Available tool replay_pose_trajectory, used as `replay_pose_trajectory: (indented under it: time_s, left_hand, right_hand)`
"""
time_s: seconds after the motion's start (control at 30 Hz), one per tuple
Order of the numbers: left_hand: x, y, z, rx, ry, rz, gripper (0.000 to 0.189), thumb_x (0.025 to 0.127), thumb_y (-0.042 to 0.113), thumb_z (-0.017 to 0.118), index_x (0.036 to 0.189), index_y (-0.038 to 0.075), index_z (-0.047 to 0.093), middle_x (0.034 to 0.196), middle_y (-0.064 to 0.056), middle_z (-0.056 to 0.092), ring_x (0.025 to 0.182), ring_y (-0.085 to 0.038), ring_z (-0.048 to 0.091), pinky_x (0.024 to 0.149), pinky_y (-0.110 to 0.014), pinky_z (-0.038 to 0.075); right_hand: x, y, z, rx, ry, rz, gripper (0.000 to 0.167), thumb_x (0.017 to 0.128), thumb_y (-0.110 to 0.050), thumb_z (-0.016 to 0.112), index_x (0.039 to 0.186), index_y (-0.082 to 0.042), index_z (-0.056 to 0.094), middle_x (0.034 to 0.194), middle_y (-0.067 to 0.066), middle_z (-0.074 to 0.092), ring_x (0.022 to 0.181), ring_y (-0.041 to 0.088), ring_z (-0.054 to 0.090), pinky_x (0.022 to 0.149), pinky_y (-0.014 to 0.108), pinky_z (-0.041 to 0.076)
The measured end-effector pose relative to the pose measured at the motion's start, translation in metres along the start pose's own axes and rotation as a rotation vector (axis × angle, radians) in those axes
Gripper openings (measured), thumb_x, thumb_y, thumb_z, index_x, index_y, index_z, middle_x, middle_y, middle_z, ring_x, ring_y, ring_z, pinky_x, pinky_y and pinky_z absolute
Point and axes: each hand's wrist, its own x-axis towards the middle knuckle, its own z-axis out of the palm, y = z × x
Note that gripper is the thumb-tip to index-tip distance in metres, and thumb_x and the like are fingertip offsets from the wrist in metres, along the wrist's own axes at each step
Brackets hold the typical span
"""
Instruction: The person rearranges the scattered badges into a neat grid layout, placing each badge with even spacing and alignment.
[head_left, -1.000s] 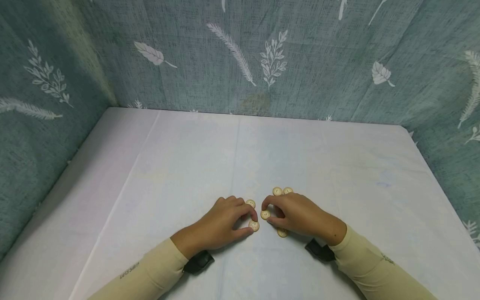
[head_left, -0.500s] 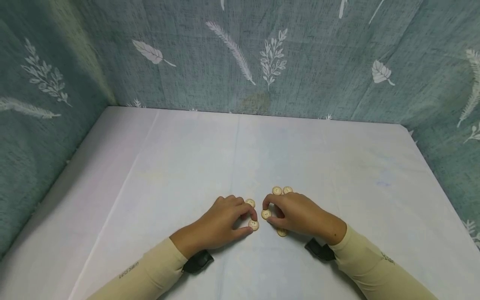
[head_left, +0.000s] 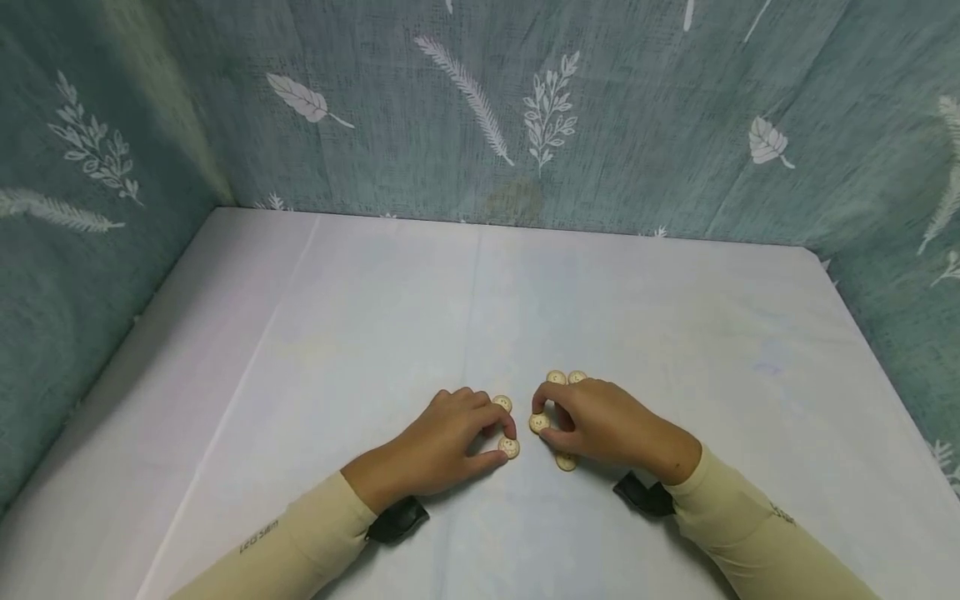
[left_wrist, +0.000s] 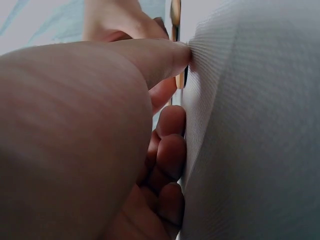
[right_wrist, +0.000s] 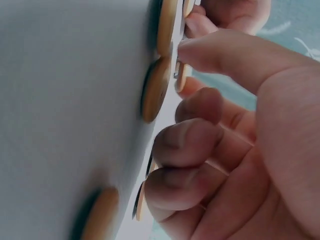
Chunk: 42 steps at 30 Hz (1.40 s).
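Small round pale wooden discs with tiny dark marks lie on the white-covered table. My left hand (head_left: pixel 450 437) pinches one disc (head_left: pixel 508 448) between thumb and index finger, flat on the cloth. Just right of it, my right hand (head_left: pixel 611 423) pinches another disc (head_left: pixel 539 422) at its edges. In the left wrist view the thumb (left_wrist: pixel 170 57) touches the cloth and mostly hides the held disc. The right wrist view shows the curled fingers (right_wrist: pixel 187 145) close to the table, with thick-edged discs (right_wrist: pixel 156 90) nearby.
One loose disc (head_left: pixel 502 404) lies beyond my left index finger. Two discs (head_left: pixel 556 377) sit side by side beyond my right hand, and another disc (head_left: pixel 566 462) is partly under it. White cloth (head_left: pixel 360 308) covers the table; a green leaf-patterned curtain (head_left: pixel 637 125) hangs behind.
My right hand has slid slightly to the right with its disc, widening the gap to the left hand's disc. The left hand has stayed in place.
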Motion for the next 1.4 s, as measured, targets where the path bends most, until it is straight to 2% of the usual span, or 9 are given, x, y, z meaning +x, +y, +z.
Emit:
replay_pose_trajectory:
  time_s: [0.27, 0.47, 0.73, 0.97, 1.4]
  left_hand:
    - [0.000, 0.001, 0.000, -0.017, -0.030, -0.014, 0.017, 0.091, 0.037, 0.073, 0.104, 0.030, 0.065, 0.088, 0.015, 0.052, 0.088, -0.006, 0.046, 0.079, -0.031, 0.032]
    - [0.001, 0.000, 0.000, -0.009, -0.007, -0.009, 0.016, 0.091, 0.036, 0.073, 0.103, 0.031, 0.065, 0.087, 0.016, 0.051, 0.088, -0.006, 0.046, 0.080, -0.032, 0.033]
    - [0.000, -0.002, 0.003, -0.013, -0.023, -0.010, 0.016, 0.091, 0.037, 0.073, 0.103, 0.031, 0.065, 0.087, 0.016, 0.051, 0.087, -0.005, 0.045, 0.080, -0.032, 0.033]
    - [0.000, -0.001, 0.001, -0.016, -0.009, -0.004, 0.015, 0.091, 0.036, 0.073, 0.102, 0.031, 0.065, 0.086, 0.015, 0.051, 0.087, -0.006, 0.045, 0.080, -0.032, 0.032]
    - [0.001, 0.000, -0.002, -0.012, -0.020, -0.012, 0.015, 0.091, 0.037, 0.073, 0.102, 0.032, 0.064, 0.087, 0.016, 0.051, 0.087, -0.005, 0.045, 0.080, -0.032, 0.032]
  right_hand:
    - [-0.002, 0.003, -0.003, -0.020, 0.007, -0.007, 0.016, 0.092, -0.025, 0.072, 0.103, -0.017, 0.064, 0.065, -0.014, 0.047, 0.062, 0.000, 0.041, 0.060, 0.020, 0.037]
    - [-0.001, 0.006, -0.007, -0.015, 0.033, 0.003, 0.016, 0.091, -0.022, 0.072, 0.102, -0.018, 0.063, 0.065, -0.013, 0.047, 0.061, 0.000, 0.041, 0.059, 0.020, 0.038]
    - [-0.002, 0.008, -0.008, 0.016, -0.001, 0.033, 0.015, 0.089, -0.019, 0.072, 0.101, -0.019, 0.063, 0.061, -0.013, 0.046, 0.054, 0.000, 0.039, 0.053, 0.020, 0.035]
    - [-0.002, 0.008, -0.013, 0.021, 0.002, 0.060, 0.014, 0.091, -0.024, 0.071, 0.101, -0.021, 0.062, 0.060, -0.014, 0.045, 0.054, 0.000, 0.039, 0.053, 0.020, 0.034]
    - [-0.004, 0.011, -0.018, 0.011, 0.029, 0.079, 0.019, 0.092, -0.022, 0.070, 0.108, -0.016, 0.062, 0.062, -0.012, 0.047, 0.054, 0.001, 0.040, 0.052, 0.021, 0.035]
